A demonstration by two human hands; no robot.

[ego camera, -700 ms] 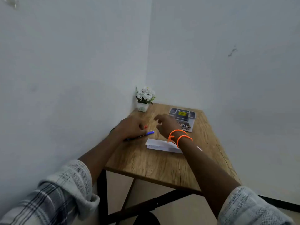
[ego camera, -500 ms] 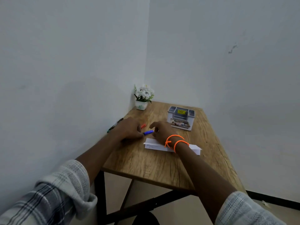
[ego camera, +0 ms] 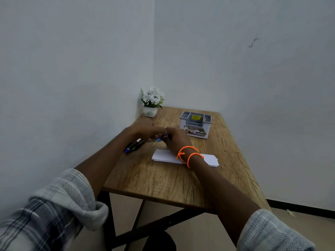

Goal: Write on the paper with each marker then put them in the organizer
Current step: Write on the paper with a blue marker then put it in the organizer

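Paper lies nearest, under the right wrist; beyond it both hands, left hand and right hand, pinch the blue marker, likely uncapping; organizer waits at one o'clock, spare markers at ten

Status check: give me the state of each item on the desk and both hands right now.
Blue marker: off the table, held between both hands.
Left hand: grips the marker's blue end.
Right hand: grips its other end.
Markers lying at the table's left edge: flat, untouched.
White folded paper: flat on the wooden table, partly under the right wrist.
Grey plastic organizer: upright, no markers visible inside.
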